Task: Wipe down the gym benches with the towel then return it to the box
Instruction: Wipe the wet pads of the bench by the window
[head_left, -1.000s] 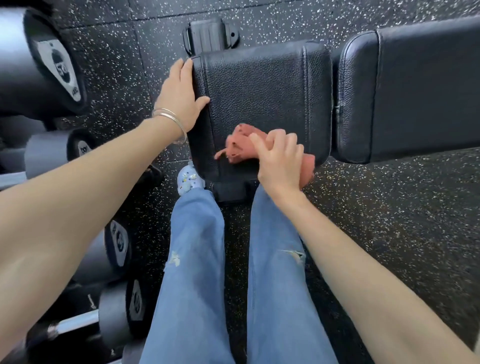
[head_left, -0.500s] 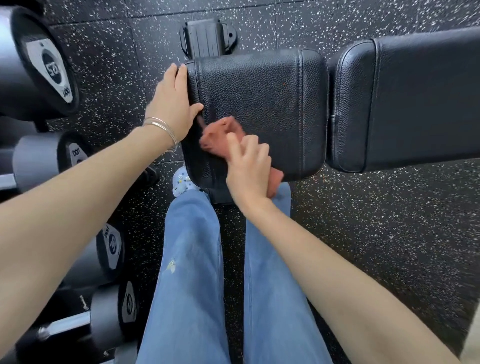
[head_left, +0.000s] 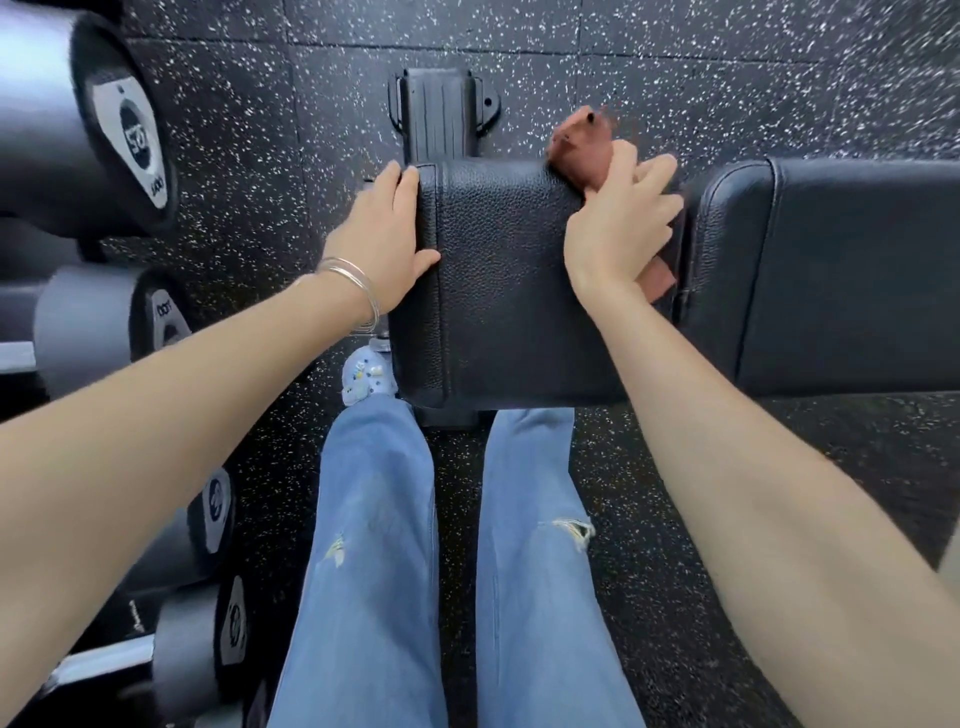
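Observation:
A black padded gym bench runs across the middle of the view: its short seat pad (head_left: 509, 291) lies in front of me and its long back pad (head_left: 841, 270) stretches off to the right. My right hand (head_left: 618, 228) grips a reddish-brown towel (head_left: 582, 148) and presses it on the seat pad's far right corner, beside the gap between the pads. Part of the towel pokes out below my palm. My left hand (head_left: 382, 234) lies flat with fingers apart on the seat pad's left edge, a thin bangle on its wrist.
Several black dumbbells (head_left: 104, 332) sit on a rack along the left. The bench's black foot (head_left: 441, 119) stands on the speckled rubber floor (head_left: 727, 62) beyond the seat pad. My legs in blue jeans (head_left: 374, 545) stand against the near end of the bench.
My right hand has swept the towel from the seat pad's near left part up to its far right corner. My left hand stays on the pad's left edge.

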